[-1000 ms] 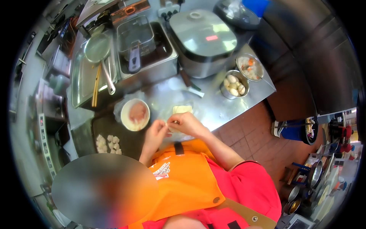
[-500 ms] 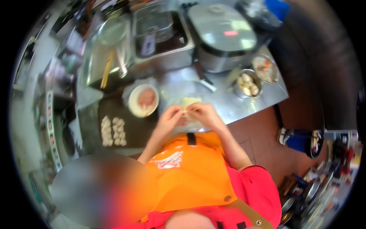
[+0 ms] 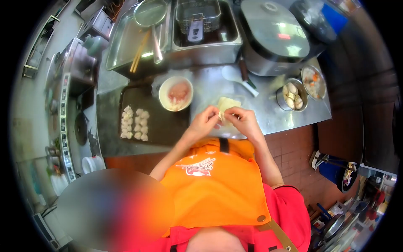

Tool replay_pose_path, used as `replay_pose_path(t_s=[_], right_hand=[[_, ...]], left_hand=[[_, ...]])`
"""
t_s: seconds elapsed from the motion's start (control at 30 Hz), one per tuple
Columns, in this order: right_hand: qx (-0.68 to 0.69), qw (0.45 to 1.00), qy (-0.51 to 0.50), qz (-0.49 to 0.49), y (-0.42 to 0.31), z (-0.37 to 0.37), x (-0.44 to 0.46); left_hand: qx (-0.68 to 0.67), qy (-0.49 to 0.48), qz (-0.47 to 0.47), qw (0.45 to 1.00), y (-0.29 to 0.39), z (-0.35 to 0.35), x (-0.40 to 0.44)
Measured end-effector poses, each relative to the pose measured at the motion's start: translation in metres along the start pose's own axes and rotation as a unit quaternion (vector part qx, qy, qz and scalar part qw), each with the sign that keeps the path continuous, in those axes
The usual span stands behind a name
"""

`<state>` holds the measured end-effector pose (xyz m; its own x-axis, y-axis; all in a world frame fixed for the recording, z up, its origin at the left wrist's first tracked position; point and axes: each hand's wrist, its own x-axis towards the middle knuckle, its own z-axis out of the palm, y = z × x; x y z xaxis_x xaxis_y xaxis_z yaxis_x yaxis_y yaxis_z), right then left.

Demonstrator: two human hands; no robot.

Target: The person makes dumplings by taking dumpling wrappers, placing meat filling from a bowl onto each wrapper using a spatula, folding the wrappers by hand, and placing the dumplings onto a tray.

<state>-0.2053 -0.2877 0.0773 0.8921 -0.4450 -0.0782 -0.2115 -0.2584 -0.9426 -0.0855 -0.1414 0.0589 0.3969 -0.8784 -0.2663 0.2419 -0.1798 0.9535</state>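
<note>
My left hand (image 3: 204, 121) and my right hand (image 3: 244, 120) are close together in front of my orange apron, fingertips pinched. Between them is a small pale wonton wrapper (image 3: 221, 115), mostly covered by the fingers; any filling inside is hidden. Just beyond the fingertips lie more square, pale yellow wrappers (image 3: 229, 103), on what looks like clear plastic. Left of the hands stands a white bowl (image 3: 162, 99) holding pink minced meat (image 3: 179, 92). Further left, a dark tray (image 3: 163, 128) carries two columns of folded wontons (image 3: 141, 124).
Behind are a fryer (image 3: 210, 54) with a wire basket, a metal pan (image 3: 119, 54) with chopsticks and strainer, and a large cooker (image 3: 273, 38). A white spatula-like utensil (image 3: 241, 82) lies near the cooker. At right stand a pot of pale round pieces (image 3: 292, 97) and another bowl (image 3: 314, 82).
The camera view has shifted, so the counter and its things appear further right and higher, and the picture is sharper. Both hands stay pinched together at the wrapper.
</note>
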Motion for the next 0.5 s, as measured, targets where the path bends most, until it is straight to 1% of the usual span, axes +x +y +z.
replay_pose_path(t_s=[0.07, 0.13, 0.17, 0.23, 0.27, 0.37, 0.4, 0.47, 0.5], right_hand=[[0.114, 0.992, -0.014, 0.059, 0.002, -0.003, 0.001], [0.244, 0.963, -0.031, 0.106, 0.004, -0.009, 0.001], [0.350, 0.930, -0.050, 0.104, 0.013, -0.013, 0.002], [0.545, 0.828, -0.086, 0.099, 0.038, -0.015, 0.004], [0.597, 0.792, -0.059, 0.117, 0.048, -0.011, 0.004], [0.694, 0.710, -0.031, 0.116, 0.048, -0.016, 0.004], [0.697, 0.709, -0.104, 0.042, 0.063, -0.025, 0.006], [0.662, 0.743, -0.097, 0.000, 0.054, -0.047, 0.009], [0.645, 0.758, -0.094, -0.021, 0.047, -0.056, 0.010]], left_hand=[[-0.048, -0.017, 0.020, 0.999, -0.011, -0.009, 0.003], [-0.125, -0.012, 0.032, 0.992, -0.013, -0.012, 0.002], [-0.163, -0.010, 0.039, 0.986, -0.014, -0.014, 0.002], [-0.363, -0.042, 0.034, 0.930, -0.014, -0.022, 0.002], [-0.458, -0.058, 0.031, 0.886, -0.014, -0.025, 0.002], [-0.557, -0.073, 0.016, 0.827, -0.014, -0.034, -0.003], [-0.567, -0.096, 0.032, 0.818, -0.014, -0.037, -0.003], [-0.584, -0.141, 0.064, 0.797, -0.015, -0.044, -0.005], [-0.581, -0.125, 0.067, 0.801, -0.016, -0.048, -0.006]])
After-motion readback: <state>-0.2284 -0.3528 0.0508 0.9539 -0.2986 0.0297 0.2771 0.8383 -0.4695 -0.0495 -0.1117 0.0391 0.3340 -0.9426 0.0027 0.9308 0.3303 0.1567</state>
